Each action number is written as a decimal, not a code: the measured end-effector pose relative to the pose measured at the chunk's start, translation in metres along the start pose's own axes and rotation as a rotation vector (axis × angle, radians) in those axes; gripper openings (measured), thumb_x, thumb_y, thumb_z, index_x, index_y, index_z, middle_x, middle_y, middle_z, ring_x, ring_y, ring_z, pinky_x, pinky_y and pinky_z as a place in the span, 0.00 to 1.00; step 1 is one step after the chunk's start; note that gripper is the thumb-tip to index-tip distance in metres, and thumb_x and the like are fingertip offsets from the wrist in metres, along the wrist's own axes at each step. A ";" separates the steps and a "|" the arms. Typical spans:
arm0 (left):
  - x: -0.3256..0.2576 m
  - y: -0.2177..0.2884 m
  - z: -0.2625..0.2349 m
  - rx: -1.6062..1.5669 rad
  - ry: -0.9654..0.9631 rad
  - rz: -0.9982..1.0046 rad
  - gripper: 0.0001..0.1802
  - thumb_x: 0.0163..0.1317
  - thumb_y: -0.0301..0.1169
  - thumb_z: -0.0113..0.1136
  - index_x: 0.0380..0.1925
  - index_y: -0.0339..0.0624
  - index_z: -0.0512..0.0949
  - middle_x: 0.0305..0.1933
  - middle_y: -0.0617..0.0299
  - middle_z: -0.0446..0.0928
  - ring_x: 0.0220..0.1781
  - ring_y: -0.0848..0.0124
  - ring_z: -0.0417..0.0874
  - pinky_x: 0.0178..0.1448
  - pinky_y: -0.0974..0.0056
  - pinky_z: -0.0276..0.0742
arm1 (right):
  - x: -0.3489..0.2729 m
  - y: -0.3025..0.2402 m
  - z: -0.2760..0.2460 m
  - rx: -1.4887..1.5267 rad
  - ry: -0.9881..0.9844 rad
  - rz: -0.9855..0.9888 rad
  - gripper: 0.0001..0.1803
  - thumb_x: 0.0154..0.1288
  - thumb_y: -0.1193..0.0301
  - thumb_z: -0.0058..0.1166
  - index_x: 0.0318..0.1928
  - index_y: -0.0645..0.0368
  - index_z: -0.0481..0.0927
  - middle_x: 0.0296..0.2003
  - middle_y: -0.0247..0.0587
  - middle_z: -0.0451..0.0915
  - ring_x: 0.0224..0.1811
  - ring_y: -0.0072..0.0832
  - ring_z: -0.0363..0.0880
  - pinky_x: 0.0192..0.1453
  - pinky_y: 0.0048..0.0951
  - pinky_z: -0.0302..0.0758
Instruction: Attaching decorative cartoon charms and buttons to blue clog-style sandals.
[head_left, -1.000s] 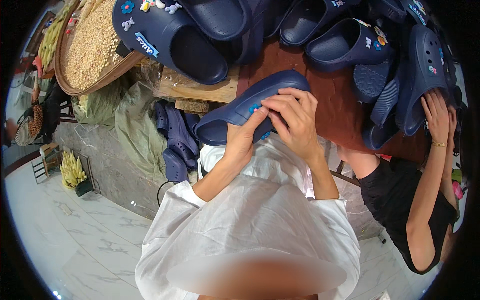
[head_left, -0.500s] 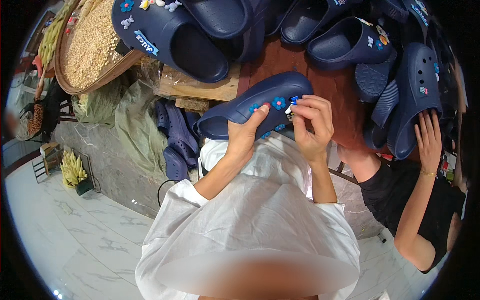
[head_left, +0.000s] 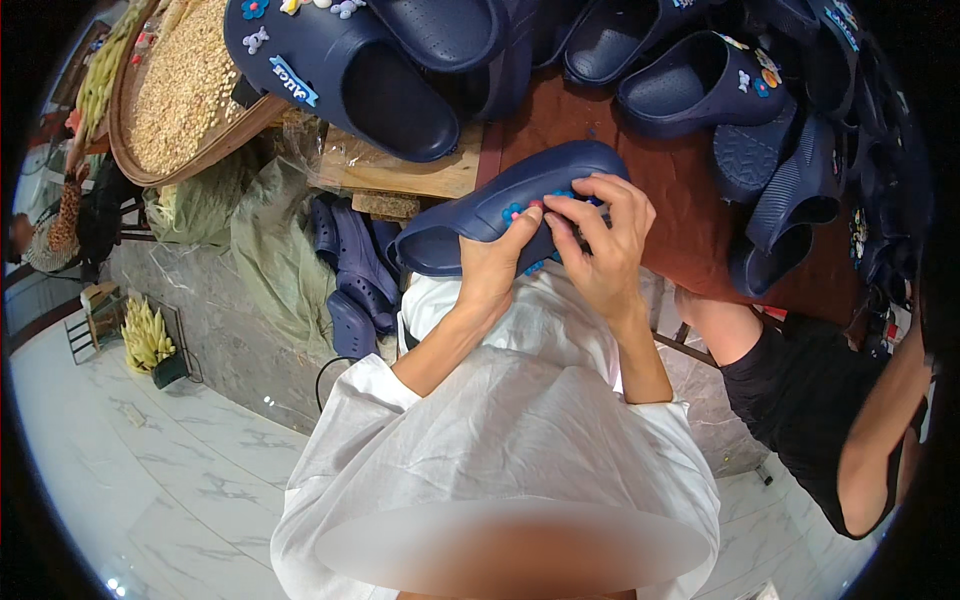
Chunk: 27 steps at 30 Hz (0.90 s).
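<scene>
Brown-covered desk (head_left: 690,190), navy clogs (head_left: 680,118) crowded along its far side. From my remote seat: the worked clog (head_left: 510,190) is held above the lap, at the desk's near edge. Left hand (head_left: 490,262) grips it, thumb at a blue flower charm (head_left: 513,213). Right hand (head_left: 605,235), half a second ago off the upper pinching a small piece, is back on it, fingertips bunched. My read: charm-fitting resumed; whether the piece is seated, I can't tell.
</scene>
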<state>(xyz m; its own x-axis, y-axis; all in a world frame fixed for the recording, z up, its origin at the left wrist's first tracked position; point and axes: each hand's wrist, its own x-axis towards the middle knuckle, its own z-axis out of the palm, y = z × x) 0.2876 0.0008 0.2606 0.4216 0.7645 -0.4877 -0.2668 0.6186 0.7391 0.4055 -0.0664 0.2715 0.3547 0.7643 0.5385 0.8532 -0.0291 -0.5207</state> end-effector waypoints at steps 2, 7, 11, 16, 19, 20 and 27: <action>0.000 0.003 -0.002 0.023 -0.011 -0.039 0.11 0.61 0.26 0.67 0.43 0.40 0.80 0.42 0.65 0.81 0.42 0.77 0.82 0.48 0.69 0.79 | 0.003 -0.001 0.000 -0.028 -0.018 0.003 0.13 0.53 0.72 0.67 0.41 0.48 0.86 0.47 0.34 0.77 0.56 0.36 0.73 0.60 0.42 0.62; -0.001 0.008 -0.004 -0.028 -0.057 -0.132 0.12 0.64 0.31 0.64 0.45 0.41 0.79 0.44 0.63 0.82 0.46 0.74 0.83 0.51 0.67 0.80 | 0.004 0.001 -0.002 -0.024 -0.063 0.021 0.13 0.55 0.70 0.67 0.43 0.48 0.86 0.48 0.36 0.76 0.57 0.38 0.72 0.61 0.44 0.61; 0.001 0.002 -0.015 -0.152 -0.067 -0.238 0.14 0.67 0.36 0.59 0.48 0.41 0.77 0.46 0.64 0.81 0.47 0.73 0.83 0.53 0.65 0.79 | 0.008 -0.001 0.000 -0.057 -0.116 0.040 0.12 0.58 0.68 0.64 0.44 0.48 0.86 0.48 0.37 0.76 0.59 0.39 0.69 0.63 0.46 0.59; 0.002 0.003 -0.008 -0.135 -0.098 -0.244 0.14 0.68 0.38 0.56 0.47 0.42 0.77 0.46 0.64 0.80 0.48 0.74 0.81 0.55 0.65 0.77 | 0.019 -0.001 -0.010 -0.046 -0.216 0.071 0.11 0.58 0.69 0.63 0.43 0.48 0.85 0.47 0.36 0.75 0.59 0.39 0.68 0.64 0.46 0.57; 0.004 0.000 -0.012 -0.134 -0.080 -0.237 0.14 0.68 0.38 0.57 0.47 0.42 0.77 0.46 0.64 0.80 0.48 0.73 0.82 0.54 0.65 0.78 | 0.027 0.001 -0.011 -0.004 -0.263 0.077 0.09 0.57 0.70 0.62 0.40 0.49 0.85 0.47 0.36 0.75 0.58 0.39 0.68 0.64 0.47 0.57; 0.004 -0.002 -0.013 -0.133 -0.106 -0.227 0.14 0.68 0.38 0.57 0.47 0.42 0.77 0.46 0.64 0.80 0.48 0.73 0.82 0.54 0.65 0.78 | 0.029 0.000 -0.010 0.026 -0.290 0.080 0.07 0.57 0.71 0.62 0.38 0.49 0.84 0.46 0.36 0.75 0.58 0.40 0.67 0.64 0.47 0.56; 0.004 0.001 -0.010 -0.126 -0.082 -0.213 0.18 0.68 0.29 0.60 0.57 0.39 0.73 0.51 0.62 0.78 0.53 0.72 0.81 0.56 0.65 0.78 | 0.031 0.000 -0.005 0.058 -0.290 0.057 0.06 0.58 0.72 0.59 0.37 0.51 0.80 0.48 0.37 0.75 0.59 0.40 0.66 0.65 0.47 0.55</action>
<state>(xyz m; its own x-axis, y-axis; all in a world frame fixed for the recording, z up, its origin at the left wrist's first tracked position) 0.2807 0.0065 0.2547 0.5471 0.6004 -0.5833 -0.2681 0.7858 0.5574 0.4187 -0.0456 0.2914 0.2705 0.9148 0.3000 0.8089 -0.0469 -0.5861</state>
